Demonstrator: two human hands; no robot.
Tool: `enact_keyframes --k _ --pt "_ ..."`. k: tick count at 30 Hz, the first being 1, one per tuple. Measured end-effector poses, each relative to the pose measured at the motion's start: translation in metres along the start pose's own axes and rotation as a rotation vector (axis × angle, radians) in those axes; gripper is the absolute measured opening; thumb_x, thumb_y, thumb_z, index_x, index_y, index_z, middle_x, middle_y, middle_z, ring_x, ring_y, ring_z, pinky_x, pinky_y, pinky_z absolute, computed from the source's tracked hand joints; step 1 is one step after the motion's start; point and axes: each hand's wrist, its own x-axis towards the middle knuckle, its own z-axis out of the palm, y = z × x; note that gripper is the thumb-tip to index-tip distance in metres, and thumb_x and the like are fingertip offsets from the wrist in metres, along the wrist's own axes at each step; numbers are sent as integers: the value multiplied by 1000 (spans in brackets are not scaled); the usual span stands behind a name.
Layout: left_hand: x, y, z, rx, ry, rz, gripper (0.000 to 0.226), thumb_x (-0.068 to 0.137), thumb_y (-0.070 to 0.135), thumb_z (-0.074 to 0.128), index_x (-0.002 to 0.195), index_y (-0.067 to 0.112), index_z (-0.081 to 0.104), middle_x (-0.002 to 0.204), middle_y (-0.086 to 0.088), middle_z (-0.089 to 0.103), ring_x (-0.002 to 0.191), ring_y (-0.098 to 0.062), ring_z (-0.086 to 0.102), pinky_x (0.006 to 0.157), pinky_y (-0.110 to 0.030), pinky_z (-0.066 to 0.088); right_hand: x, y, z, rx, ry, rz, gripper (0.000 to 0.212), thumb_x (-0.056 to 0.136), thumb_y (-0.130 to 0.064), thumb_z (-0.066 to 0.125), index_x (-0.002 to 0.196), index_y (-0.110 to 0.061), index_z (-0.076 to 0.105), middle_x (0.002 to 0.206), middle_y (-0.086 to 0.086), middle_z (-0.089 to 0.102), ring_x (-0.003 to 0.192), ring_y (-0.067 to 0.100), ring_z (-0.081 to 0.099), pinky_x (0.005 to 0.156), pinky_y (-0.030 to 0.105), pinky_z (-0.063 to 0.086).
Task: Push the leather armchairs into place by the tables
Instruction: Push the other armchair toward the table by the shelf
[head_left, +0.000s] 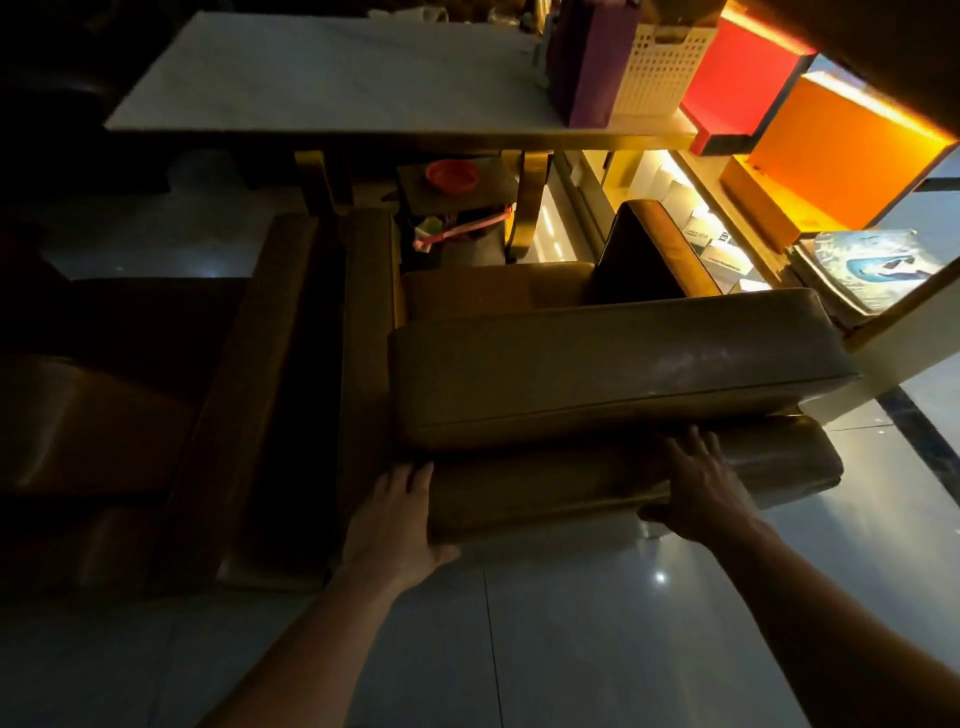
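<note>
Armchair (597, 379) in brown leather is sitting just short of the white-topped table (322, 78), its seat facing the table and its padded backrest nearest the person. Both hands are pressing flat against the lower rear roll of the back: the left hand (392, 525) is lying at the left corner with fingers spread and extended, and the right hand (698, 486) is resting toward the right end, fingers splayed over the top, thumb seemingly tucked beneath. Neither is closing around anything; they are bracing, not gripping. A second armchair (223, 405) is standing just beside it on the left, arms nearly touching. The likely trouble is an uneven shove: the chair could be twisting, scraping its neighbour, or running its right arm into the lit shelf unit (769, 239) close by. The glossy tiled floor (571, 649) looks slick, so it may slide farther than intended and strike the gold table leg (530, 208).
</note>
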Motion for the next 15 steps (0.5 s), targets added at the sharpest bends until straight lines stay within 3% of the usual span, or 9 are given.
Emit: enact_keyframes --k 4,9,15 --pt "4 4 10 52 40 2 111 73 63 74 156 30 7 160 -2 16 145 -25 20 112 -42 34 11 13 10 17 -79 5 120 63 -62 80 154 -37 5 159 18 6 140 49 14 108 63 36" --pt "6 19 16 96 130 -9 104 74 68 69 154 28 16 155 -5 25 138 -27 29 112 -42 34 12 12 21 34 -45 32 107 71 -63 74 153 -36 11 156 25 15 135 54 21 106 60 38" --pt "13 54 35 115 216 2 100 75 71 65 154 29 19 151 -10 28 134 -32 30 108 -44 37 12 12 19 28 -51 36 104 75 -60 73 154 -34 9 158 25 10 140 52 15 109 59 36"
